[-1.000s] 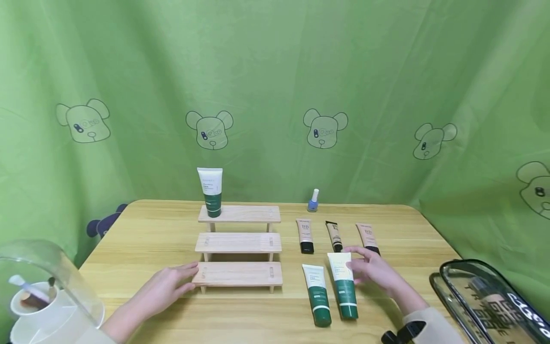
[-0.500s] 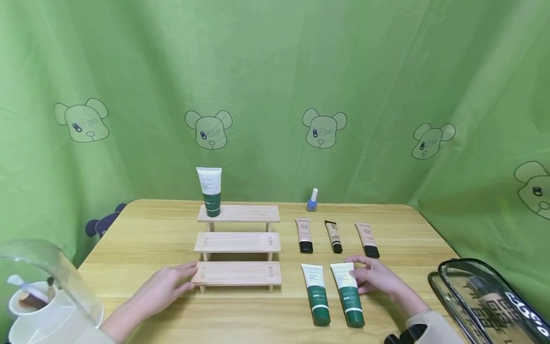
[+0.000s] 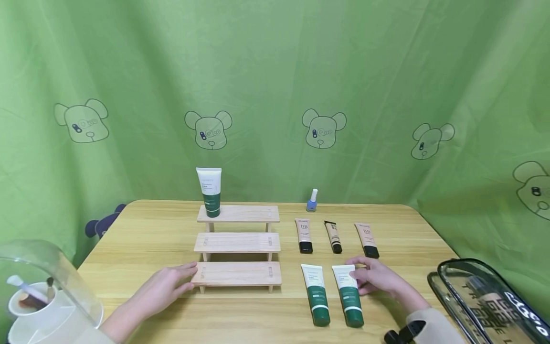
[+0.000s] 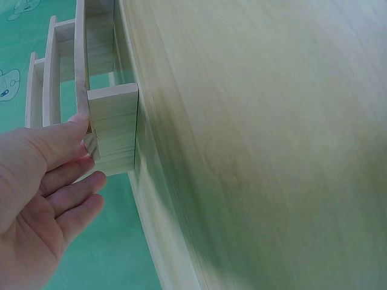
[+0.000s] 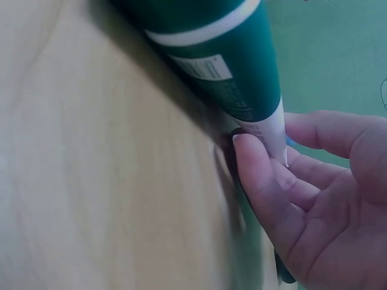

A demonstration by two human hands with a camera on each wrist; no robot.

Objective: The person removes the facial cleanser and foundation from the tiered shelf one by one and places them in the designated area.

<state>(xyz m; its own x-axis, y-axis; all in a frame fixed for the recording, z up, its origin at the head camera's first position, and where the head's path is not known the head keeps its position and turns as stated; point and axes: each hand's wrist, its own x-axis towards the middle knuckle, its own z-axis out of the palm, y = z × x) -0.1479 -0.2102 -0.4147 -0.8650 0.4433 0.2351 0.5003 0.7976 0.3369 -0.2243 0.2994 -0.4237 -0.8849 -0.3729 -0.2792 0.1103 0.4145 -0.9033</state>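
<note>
A three-tier wooden display stand stands left of the table's middle. My left hand pinches the left end of its lowest step; in the left wrist view the thumb is on the board's edge with fingers beneath. Upright on the top step, at its left end, is a white-and-green squeeze tube. My right hand pinches the white flat end of a second such tube, between thumb and fingers in the right wrist view. Just left of that tube lies a third, matching tube, cap toward me.
Behind them lie a pink BB cream tube, a small beige tube and another pink tube. A blue nail polish bottle stands at the back. Clear black-edged pouch at right; white brush holder at left.
The right hand has brought its tube slightly right and toward me, so it now lies beside the matching one. The left hand stays on the stand.
</note>
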